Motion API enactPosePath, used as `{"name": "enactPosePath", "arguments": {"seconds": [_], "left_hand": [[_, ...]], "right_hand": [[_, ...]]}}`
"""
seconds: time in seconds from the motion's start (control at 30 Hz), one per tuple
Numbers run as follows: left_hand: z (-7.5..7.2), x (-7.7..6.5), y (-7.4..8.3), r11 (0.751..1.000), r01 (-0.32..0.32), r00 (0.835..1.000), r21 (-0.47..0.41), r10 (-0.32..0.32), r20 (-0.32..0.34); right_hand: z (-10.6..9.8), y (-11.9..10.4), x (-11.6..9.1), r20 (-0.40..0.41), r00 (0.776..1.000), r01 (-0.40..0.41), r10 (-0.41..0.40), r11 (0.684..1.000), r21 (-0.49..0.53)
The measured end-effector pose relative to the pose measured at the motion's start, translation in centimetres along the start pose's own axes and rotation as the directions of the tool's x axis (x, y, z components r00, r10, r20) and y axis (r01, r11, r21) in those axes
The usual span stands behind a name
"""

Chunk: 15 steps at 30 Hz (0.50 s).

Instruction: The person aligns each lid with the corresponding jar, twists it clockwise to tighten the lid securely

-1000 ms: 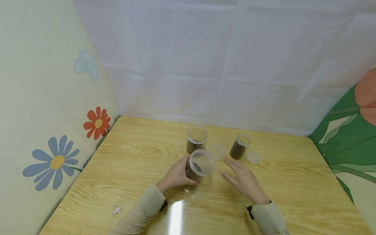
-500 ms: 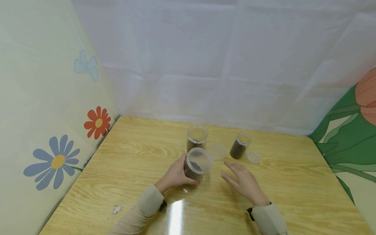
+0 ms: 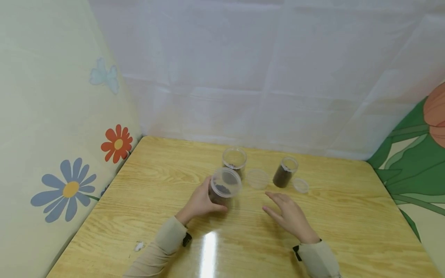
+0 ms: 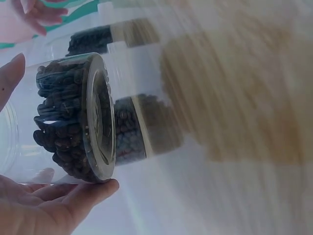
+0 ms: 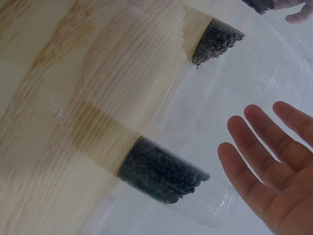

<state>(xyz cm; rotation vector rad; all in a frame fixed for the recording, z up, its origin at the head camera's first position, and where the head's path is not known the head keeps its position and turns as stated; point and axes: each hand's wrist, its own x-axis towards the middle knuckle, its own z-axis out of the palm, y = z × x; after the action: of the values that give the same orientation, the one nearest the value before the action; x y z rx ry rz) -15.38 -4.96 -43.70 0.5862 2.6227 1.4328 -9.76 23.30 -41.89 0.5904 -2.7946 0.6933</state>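
My left hand point(image 3: 200, 201) grips a clear plastic jar point(image 4: 63, 117) partly filled with dark beans, its top seemingly covered by a translucent lid point(image 3: 226, 182). In the left wrist view the jar's base shows, lifted off the table, with thumb and fingers on opposite sides. Behind it stands a wide, topless jar point(image 3: 234, 158) holding some beans, partly hidden in the head view. My right hand point(image 3: 291, 218) hovers with fingers spread, holding nothing. Beyond its fingertips are a flat round lid point(image 3: 258, 179) and a narrower topless jar point(image 5: 161, 171), fuller of dark beans.
A smaller round lid point(image 3: 301, 185) lies just right of the narrow jar. The wood-grain table point(image 3: 167, 166) meets a pale cloth backdrop point(image 3: 208, 77) at its back edge. Flower-printed sheets point(image 3: 69, 116) line both sides.
My left hand has carried the gripped jar leftward and slightly farther from me. Much the same as before is the right hand's place. The standing jars and loose lids have not moved.
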Motion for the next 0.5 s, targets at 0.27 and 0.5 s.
{"name": "enactPosePath", "arguments": {"seconds": [0.27, 0.5], "left_hand": [[-0.9, 0.1, -0.3, 1.000, 0.019, 0.997, -0.011, -0.020, -0.076], [-1.7, 0.1, -0.6, 0.998, 0.048, 0.991, -0.049, -0.054, -0.125]], "right_hand": [[0.0, -0.1, 0.0, 0.006, 1.000, 0.004, -0.004, 1.000, 0.002], [0.0, -0.1, -0.1, 0.004, 1.000, 0.014, -0.014, 1.000, -0.005]]}}
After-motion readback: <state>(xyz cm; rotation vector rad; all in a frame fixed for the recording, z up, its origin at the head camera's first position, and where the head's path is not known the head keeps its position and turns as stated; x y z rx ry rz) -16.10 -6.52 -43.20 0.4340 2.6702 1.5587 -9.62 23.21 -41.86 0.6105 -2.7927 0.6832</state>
